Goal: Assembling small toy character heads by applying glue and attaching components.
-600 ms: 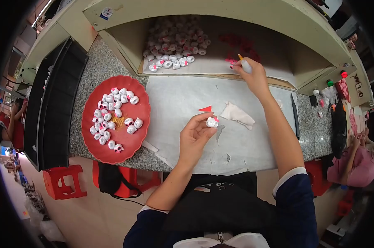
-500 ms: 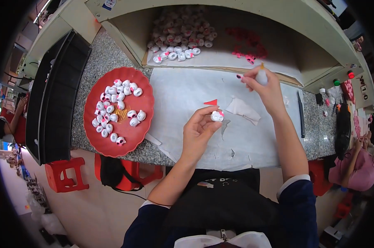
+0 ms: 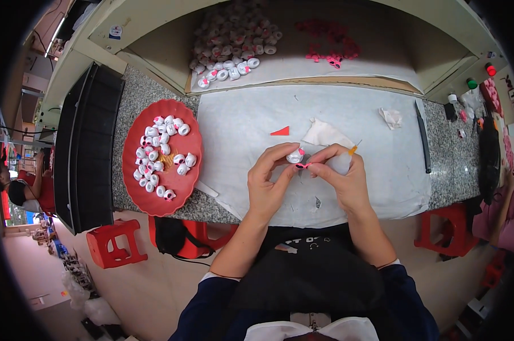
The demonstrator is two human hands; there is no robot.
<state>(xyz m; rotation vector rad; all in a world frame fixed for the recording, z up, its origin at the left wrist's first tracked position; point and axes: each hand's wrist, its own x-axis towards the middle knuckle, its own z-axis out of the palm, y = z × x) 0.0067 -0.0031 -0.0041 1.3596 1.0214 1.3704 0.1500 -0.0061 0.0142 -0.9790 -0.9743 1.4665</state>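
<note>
Between its thumb and fingers, my left hand grips a small white toy head with a pink bow. My right hand pinches a tiny pair of pink sunglasses with dark lenses, close against the toy head; whether they touch is too small to tell. Tucked in that same hand is a whitish squeeze bottle with a thin amber nozzle. Both hands are over the white paper sheet. Just beyond them lie a crumpled white cloth and a red triangular scrap.
To the left, a red scalloped plate carries several white toy heads, beside a black bin. A shelf at the back holds a heap of toy heads and pink pieces. A dark pen-like tool lies at the right.
My right hand has come down and left from near the shelf, bringing the sunglasses and bottle to the toy head. A crumpled white scrap now shows at the right of the sheet.
</note>
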